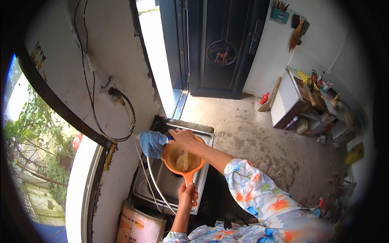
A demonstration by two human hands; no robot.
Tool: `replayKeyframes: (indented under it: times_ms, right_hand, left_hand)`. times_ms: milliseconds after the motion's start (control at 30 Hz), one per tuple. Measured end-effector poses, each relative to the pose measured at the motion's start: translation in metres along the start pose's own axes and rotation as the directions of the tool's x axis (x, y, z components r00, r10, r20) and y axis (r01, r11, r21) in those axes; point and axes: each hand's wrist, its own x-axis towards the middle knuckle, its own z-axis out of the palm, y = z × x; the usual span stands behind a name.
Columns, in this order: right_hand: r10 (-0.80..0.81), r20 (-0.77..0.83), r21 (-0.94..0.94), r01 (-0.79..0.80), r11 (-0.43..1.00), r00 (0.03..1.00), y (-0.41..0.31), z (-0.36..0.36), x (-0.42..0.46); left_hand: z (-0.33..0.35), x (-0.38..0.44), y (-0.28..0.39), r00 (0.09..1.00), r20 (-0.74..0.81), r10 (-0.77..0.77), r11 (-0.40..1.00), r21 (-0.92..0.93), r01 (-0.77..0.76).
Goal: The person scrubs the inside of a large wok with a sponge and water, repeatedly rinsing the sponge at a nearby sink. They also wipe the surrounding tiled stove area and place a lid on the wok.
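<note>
An orange plastic dipper (168,164) is tilted over a stainless steel sink (149,186). Pale, grain-like stuff (183,161) lies in its bowl; its exact kind is unclear. My left hand (187,194) grips the dipper's handle from below. Above the bowl's far rim, my right hand (184,139) has its fingers around a blue-and-white tap handle (170,138). A blue cloth (152,144) is wrapped about the tap and hides most of it. My right forearm covers part of the dipper's right rim.
A white hose (155,182) runs down over the sink's left side. Black cables (94,112) hang on the wall by a plug. Ahead is a dark door (218,76), standing ajar. At right are a cluttered cabinet (285,100), a broom (271,97) and a red bottle (264,98).
</note>
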Motion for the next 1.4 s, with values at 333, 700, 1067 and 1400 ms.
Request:
replayKeyframes:
  times_ms: [333, 700, 1067, 1400]
  right_hand:
    - [0.241, 0.027, 0.204, -0.241, 0.949, 0.97, 0.018, -0.045, -0.097]
    - [0.739, -0.099, 0.445, -0.634, 0.632, 0.666, 0.013, -0.131, -0.369]
    - [0.78, -0.573, 0.357, -0.779, 0.515, 0.253, -0.093, -0.212, -0.63]
    - [0.676, -0.716, 0.219, -0.976, -0.016, -0.172, -0.241, -0.218, -0.826]
  left_hand:
    - [0.011, -0.005, -0.029, 0.996, 0.065, -0.06, 0.998, 0.038, 0.057]
    - [0.076, -0.092, -0.101, 0.935, 0.301, -0.189, 0.952, 0.29, 0.099]
    - [0.16, -0.271, -0.191, 0.637, 0.63, -0.444, 0.743, 0.657, -0.132]
    - [0.178, -0.415, -0.296, 0.132, 0.621, -0.773, 0.566, 0.768, -0.301]
